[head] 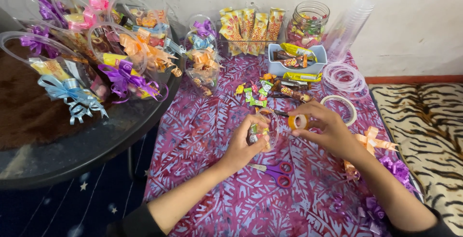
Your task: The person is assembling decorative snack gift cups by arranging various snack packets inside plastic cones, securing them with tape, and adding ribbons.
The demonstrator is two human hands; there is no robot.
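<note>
Near the middle of the bench, the left hand has its fingers clenched around a clear plastic cup of wrapped sweets, while the right hand grasps a small roll of tape just beside it, purple-handled scissors lying below

left hand: bare, no ring or glove visible
right hand: bare, fingers free of rings as far as the view shows
forearms: both uncovered from wrist to near the elbow
sleeves: dark, seemingly black fabric, pushed up or short, seen only at the bottom edge of the view
wrists: no watch or bracelet visible
</note>
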